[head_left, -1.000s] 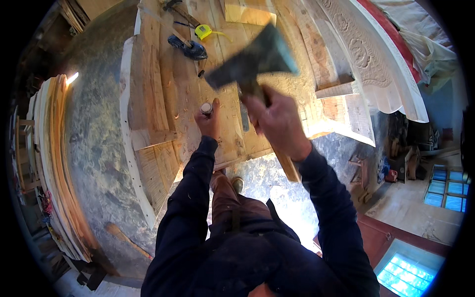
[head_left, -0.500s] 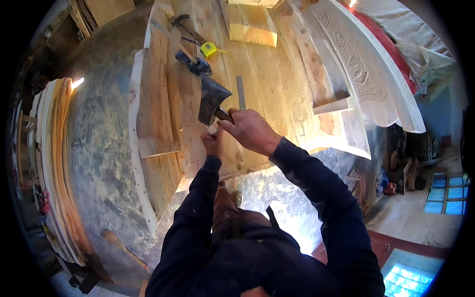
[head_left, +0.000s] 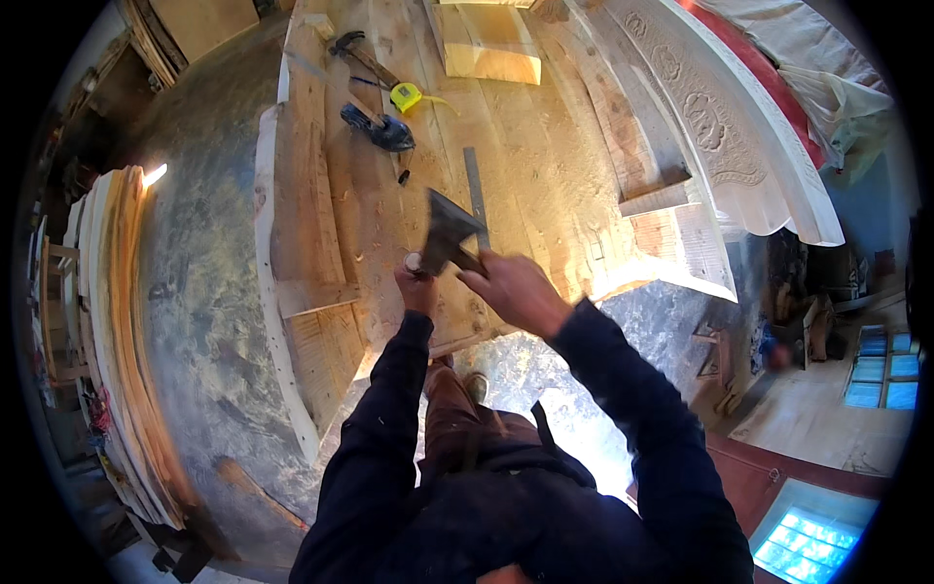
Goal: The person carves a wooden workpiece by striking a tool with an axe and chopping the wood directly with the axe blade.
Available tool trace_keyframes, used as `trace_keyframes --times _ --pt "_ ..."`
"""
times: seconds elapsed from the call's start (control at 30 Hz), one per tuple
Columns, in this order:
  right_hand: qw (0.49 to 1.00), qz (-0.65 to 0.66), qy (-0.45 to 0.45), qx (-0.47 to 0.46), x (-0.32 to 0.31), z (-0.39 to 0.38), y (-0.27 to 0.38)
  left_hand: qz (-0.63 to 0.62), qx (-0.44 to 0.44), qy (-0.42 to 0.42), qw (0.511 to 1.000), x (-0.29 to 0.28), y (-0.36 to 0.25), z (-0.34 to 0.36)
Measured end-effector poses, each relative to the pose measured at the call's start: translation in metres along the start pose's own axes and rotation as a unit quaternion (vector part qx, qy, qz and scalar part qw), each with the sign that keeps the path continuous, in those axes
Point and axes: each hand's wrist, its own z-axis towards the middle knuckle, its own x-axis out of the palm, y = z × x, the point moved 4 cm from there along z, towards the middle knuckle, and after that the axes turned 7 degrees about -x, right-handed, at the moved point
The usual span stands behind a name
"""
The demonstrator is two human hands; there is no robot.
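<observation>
Features a mottled grey floor point(head_left: 199, 282), with a stack of long boards point(head_left: 122, 341) along the left. Includes two paned windows at right, an upper window point(head_left: 883, 368) and a lower window point(head_left: 812, 545), both glowing blue. Shows a bluish wall point(head_left: 876, 229) above the former. Receives strong light at lower centre, nearly white on the floor.

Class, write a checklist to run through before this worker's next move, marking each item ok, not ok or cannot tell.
1. Axe gripped by its handle in the right hand: ok.
2. Rod held in the left hand, round end exposed: ok.
3. Left hand well clear of the axe: not ok; they look very close in this view.
4. Rod's other end well placed: cannot tell; it is hidden.
5. Hammer and tape lying beyond both hands: ok.
</observation>
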Motion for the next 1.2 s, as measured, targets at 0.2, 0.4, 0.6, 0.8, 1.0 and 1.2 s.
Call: trace_keyframes --times 0.2,0.4,0.6,0.8,1.0,1.2 --pt "0.996 -0.08 -0.034 -0.015 0.063 -0.125 -0.07 -0.137 -0.259 -0.127 0.948 -0.048 -0.021 0.057" --pt "0.914 0.197 -0.021 0.354 0.147 -0.272 -0.148 -0.138 -0.264 -0.043 0.954 -0.025 -0.039 0.026" --pt "0.862 0.218 0.028 0.457 0.154 -0.33 -0.136 -0.177 -0.148 -0.176 0.957 -0.017 -0.028 0.035" --pt "0.905 0.173 0.043 0.387 0.158 -0.32 -0.123 -0.162 -0.183 -0.079 0.966 -0.011 -0.04 0.032" --pt "0.953 0.101 0.039 0.284 0.163 -0.314 -0.125 -0.125 -0.173 -0.058 0.975 -0.002 -0.038 0.025" --pt "0.887 0.18 0.056 0.422 0.151 -0.303 -0.119 -0.069 -0.169 -0.057 0.982 0.001 -0.028 0.024"
